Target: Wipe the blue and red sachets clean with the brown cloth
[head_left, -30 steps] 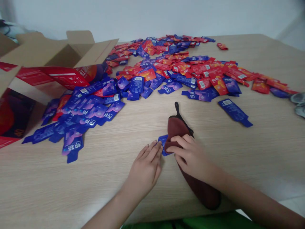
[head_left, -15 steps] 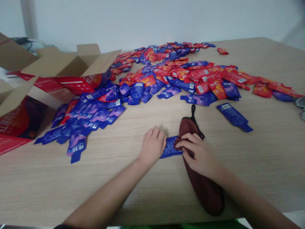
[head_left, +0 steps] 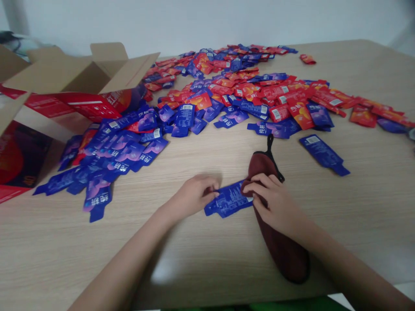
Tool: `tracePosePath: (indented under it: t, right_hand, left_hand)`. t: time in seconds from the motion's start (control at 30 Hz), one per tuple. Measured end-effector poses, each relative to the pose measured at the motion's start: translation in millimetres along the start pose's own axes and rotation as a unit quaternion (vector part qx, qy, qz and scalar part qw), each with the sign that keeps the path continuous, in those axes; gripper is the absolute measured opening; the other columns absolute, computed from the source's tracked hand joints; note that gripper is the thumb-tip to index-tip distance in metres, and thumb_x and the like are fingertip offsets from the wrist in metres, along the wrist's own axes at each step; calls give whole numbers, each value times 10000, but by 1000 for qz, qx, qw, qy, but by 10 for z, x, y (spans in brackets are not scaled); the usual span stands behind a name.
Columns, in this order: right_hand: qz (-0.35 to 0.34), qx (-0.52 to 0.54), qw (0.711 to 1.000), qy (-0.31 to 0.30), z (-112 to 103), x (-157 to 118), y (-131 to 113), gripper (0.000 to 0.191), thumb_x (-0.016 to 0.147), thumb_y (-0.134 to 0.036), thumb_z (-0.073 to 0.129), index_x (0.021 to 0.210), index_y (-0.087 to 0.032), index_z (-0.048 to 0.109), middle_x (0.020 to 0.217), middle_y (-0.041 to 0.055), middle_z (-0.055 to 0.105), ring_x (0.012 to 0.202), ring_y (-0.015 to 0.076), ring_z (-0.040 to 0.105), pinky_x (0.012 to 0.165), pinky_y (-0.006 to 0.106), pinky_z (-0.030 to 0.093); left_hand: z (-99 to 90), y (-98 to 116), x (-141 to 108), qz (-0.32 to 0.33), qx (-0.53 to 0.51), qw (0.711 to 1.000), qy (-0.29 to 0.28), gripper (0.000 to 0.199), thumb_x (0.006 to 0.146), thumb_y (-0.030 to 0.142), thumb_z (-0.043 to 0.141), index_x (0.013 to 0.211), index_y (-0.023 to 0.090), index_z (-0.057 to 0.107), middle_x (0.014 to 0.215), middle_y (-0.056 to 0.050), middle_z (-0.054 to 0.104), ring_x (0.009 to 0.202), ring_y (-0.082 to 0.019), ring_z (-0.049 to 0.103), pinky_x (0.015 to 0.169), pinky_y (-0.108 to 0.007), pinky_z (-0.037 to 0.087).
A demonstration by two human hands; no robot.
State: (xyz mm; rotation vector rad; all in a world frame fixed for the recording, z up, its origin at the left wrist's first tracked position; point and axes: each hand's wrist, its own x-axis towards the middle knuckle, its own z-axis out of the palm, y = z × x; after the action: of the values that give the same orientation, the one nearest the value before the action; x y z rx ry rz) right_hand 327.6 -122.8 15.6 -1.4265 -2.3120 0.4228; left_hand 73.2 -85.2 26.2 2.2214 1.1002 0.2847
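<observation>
A maroon cloth pouch (head_left: 285, 250) with black trim and a black loop lies lengthwise on the table. My right hand (head_left: 272, 198) pinches a fold of its cloth with the fingertips. Under that fold sits one end of a blue sachet (head_left: 230, 199), printed side up, its narrow spout end pointing left. My left hand (head_left: 196, 196) is at the sachet's upper left edge, fingers loosely curled and a gap between thumb and forefinger. Its thumb tip appears to touch the sachet.
Red and blue sachets (head_left: 253, 93) form a long heap across the back. More blue sachets (head_left: 119, 149) pile up at left, beside open cardboard boxes (head_left: 97, 103). One single blue sachet (head_left: 324, 154) lies right of the pouch. The table edge runs close in front.
My left hand has loosened and moved left, uncovering the sachet's spout end. My right hand keeps its pinch on the pouch. The whole view has shifted slightly.
</observation>
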Motion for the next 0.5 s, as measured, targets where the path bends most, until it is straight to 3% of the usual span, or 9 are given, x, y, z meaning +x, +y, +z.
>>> tracePosePath:
  t: [0.13,0.23,0.3,0.37,0.43,0.5]
  right_hand:
    - [-42,-24,999,-14,18,187,44,312,862,-66,454,1026,-227,665,1164,80,596,982,246,516,883,446,453]
    - [-92,-2,995,-32,27,349,73,311,889,-82,443,1024,-238,675,1186,65,602,1023,239,521,891,430,458]
    - [-98,11,995,-21,10,417,97,311,904,-92,425,1028,-229,675,1172,72,602,1037,241,520,899,432,458]
    - [-86,18,996,2,-39,433,132,316,907,-93,410,1043,-214,669,1151,89,595,1057,249,519,917,446,452]
    - [-68,26,997,28,-118,398,178,310,905,-97,414,1051,-211,663,1135,95,586,1080,255,521,940,458,443]
    - [-48,33,997,47,-204,323,235,290,903,-112,434,1050,-221,660,1125,90,583,1098,258,525,960,466,434]
  left_hand:
    - [-39,130,21,18,19,996,-86,159,904,180,573,787,212,676,732,13,654,686,-150,610,650,-271,462]
    - [-6,172,41,69,59,996,-20,94,908,216,600,960,212,678,950,-30,676,899,-196,624,803,-330,479]
    - [55,168,47,114,93,989,15,221,922,238,596,1140,234,632,1169,-45,638,1111,-228,563,939,-383,438]
    - [130,165,29,146,137,980,15,305,949,261,564,1254,276,573,1322,-26,574,1251,-244,473,1011,-421,389]
    - [200,185,-19,129,197,972,23,341,960,314,548,1299,277,541,1349,-37,556,1250,-265,472,983,-440,403]
    - [259,224,-94,73,264,960,50,349,950,358,556,1267,213,562,1238,-90,602,1132,-289,540,894,-443,446]
